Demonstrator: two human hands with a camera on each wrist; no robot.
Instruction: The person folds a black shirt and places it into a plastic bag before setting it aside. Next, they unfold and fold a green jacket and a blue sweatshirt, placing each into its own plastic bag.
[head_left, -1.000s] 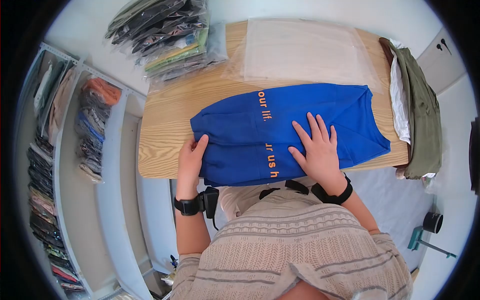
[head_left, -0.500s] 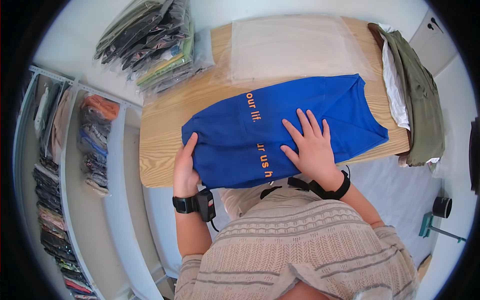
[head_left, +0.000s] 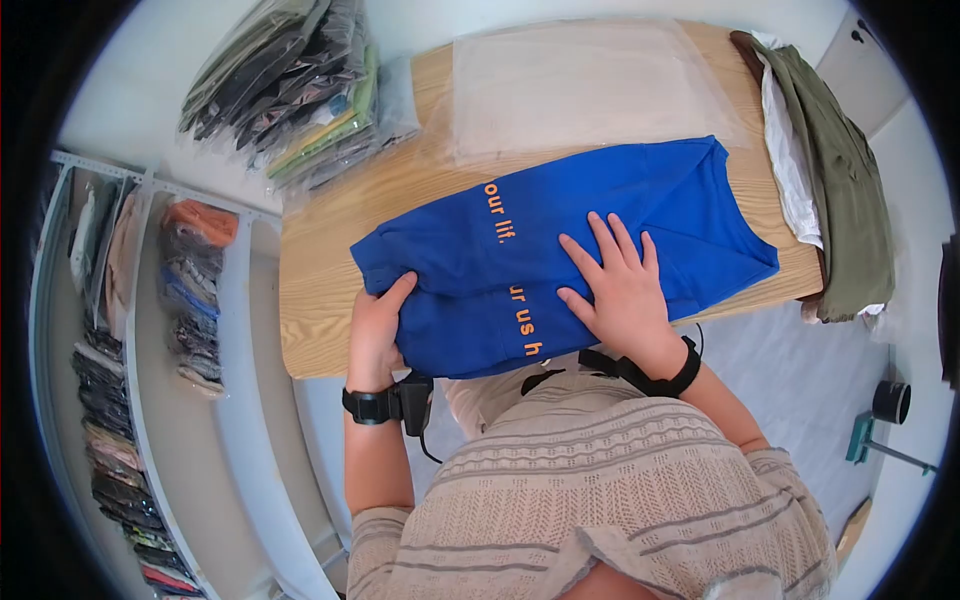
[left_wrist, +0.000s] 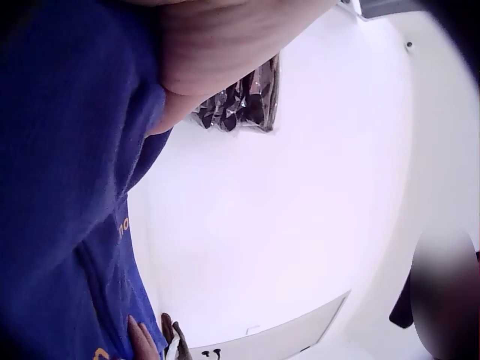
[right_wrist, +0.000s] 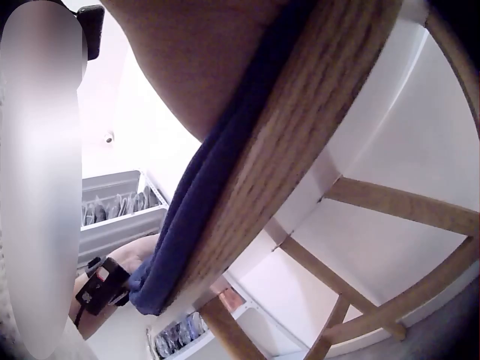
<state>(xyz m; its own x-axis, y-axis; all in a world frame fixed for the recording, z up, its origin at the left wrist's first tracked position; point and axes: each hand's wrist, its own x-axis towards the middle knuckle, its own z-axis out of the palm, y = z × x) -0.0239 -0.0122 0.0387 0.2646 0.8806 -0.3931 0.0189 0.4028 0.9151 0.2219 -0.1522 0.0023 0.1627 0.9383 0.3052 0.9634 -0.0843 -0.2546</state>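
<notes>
A blue sweatshirt [head_left: 590, 235] with orange lettering lies folded lengthwise on the wooden table [head_left: 320, 300], its near side reaching the front edge. My left hand [head_left: 375, 330] grips its left end, thumb on top and the other fingers hidden beneath the cloth. In the left wrist view the blue cloth [left_wrist: 67, 172] bulges close beside that hand [left_wrist: 217, 49]. Flat on the middle of the garment rests my right hand [head_left: 628, 305], fingers spread and straight. From the right wrist, the sweatshirt's edge [right_wrist: 199, 180] hangs along the table's rim.
Clear plastic bags [head_left: 590, 85] lie flat at the back of the table. A stack of bagged clothes [head_left: 290, 95] stands at the back left. Olive trousers [head_left: 835, 180] and a white cloth hang over the right end. Shelves [head_left: 150, 380] of packed clothes line the left side.
The sweatshirt's left end has shifted left with my left hand, whose thumb now lies further in on the cloth. My right hand stays flat on it. The head view has turned slightly.
</notes>
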